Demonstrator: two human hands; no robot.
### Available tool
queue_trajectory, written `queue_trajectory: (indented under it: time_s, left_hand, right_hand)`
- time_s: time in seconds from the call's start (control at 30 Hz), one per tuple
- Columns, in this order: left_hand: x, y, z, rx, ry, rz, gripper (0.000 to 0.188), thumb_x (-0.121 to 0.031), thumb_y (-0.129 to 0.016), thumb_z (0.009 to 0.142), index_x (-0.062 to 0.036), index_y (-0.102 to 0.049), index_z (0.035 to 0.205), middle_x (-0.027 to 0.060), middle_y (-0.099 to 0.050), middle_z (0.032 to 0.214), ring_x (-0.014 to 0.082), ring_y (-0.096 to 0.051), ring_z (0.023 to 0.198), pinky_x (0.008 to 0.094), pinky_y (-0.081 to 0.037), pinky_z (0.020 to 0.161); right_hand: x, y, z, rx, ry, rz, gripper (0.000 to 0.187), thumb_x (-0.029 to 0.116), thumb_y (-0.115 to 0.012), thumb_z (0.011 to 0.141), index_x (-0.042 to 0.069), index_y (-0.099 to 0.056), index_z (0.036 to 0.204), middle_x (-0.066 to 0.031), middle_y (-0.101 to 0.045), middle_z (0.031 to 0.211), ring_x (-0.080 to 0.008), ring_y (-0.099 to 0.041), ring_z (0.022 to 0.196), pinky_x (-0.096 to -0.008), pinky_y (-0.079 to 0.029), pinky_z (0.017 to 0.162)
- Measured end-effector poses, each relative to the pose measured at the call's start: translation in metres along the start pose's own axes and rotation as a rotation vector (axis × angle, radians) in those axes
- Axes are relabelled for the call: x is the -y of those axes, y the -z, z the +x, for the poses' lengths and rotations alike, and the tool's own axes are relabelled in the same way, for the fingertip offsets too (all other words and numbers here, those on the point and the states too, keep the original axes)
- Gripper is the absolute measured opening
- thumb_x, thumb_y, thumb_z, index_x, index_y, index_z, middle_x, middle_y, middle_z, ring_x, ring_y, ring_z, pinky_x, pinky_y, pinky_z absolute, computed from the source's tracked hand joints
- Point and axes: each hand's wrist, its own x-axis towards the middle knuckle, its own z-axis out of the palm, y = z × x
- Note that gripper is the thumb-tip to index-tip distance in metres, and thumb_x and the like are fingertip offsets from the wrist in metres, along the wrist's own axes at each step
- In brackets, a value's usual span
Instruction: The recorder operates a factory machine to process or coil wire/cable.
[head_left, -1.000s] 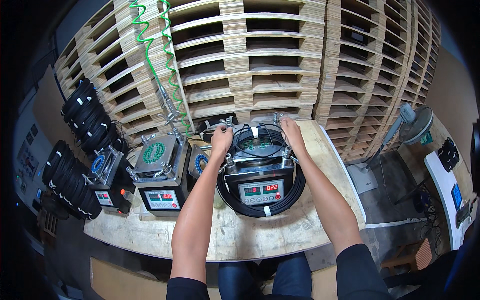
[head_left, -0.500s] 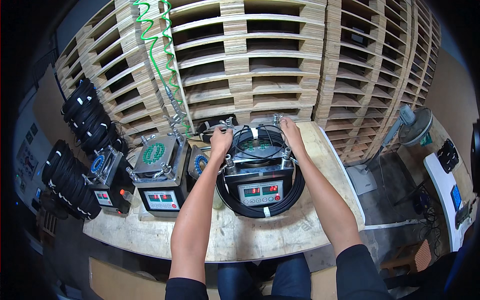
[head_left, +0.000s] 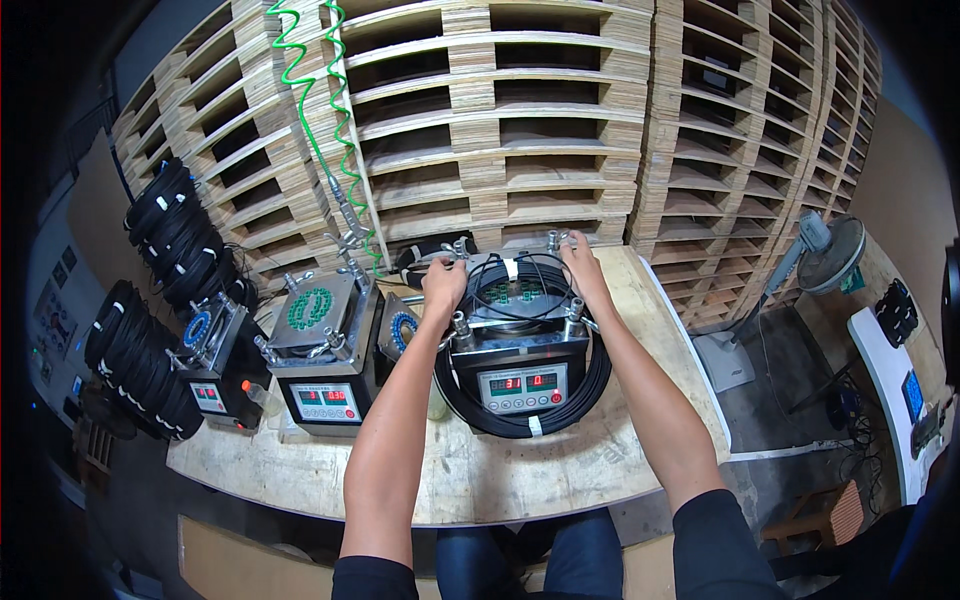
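Observation:
A desktop polishing machine with a lit front panel stands before me, its top plate carrying green connector holders. A coil of black cable with white ties loops around it, over the rear and down the front. My left hand is closed, fingertips pinched at the rear left metal clamp. At the rear right clamp my right hand is curled, fingers against it. Both palms are partly hidden. Two front clamps, the left one and the right one, stand untouched between my forearms.
Left of my arms are a second machine with a green ring and a smaller one with a blue ring. Cable coils are stacked beyond. Wooden pallets rise behind the table. A fan stands at right.
Readouts on the front machine and the second machine have changed. Both hands stay at the rear clamps, their fingers shifting only slightly.

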Motion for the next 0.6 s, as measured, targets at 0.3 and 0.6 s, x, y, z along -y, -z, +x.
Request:
queue_trajectory:
  time_s: [0.3, 0.6]
  left_hand:
    - [-0.001, -0.002, 0.002, 0.061, -0.026, -0.006, 0.054, -0.036, -0.062, 0.087, 0.0014, -0.058, 0.126, 0.0272, -0.062, 0.122, 0.0399, -0.059, 0.118, 0.0406, -0.045, 0.101]
    - [0.000, 0.006, -0.004, 0.011, 0.006, -0.033, 0.057, -0.037, -0.061, 0.088, 0.0015, -0.055, 0.129, 0.0287, -0.061, 0.124, 0.0405, -0.057, 0.120, 0.0407, -0.044, 0.101]
  right_hand:
    - [-0.012, -0.001, 0.009, -0.027, 0.042, -0.018, 0.052, 0.038, -0.045, 0.097, 0.005, -0.046, 0.138, -0.0300, -0.066, 0.105, -0.0442, -0.062, 0.105, -0.0462, -0.048, 0.091]
    - [0.011, -0.001, -0.008, 0.032, 0.006, 0.005, 0.049, 0.038, -0.046, 0.097, 0.004, -0.051, 0.133, -0.0253, -0.068, 0.096, -0.0419, -0.066, 0.095, -0.0447, -0.050, 0.084]
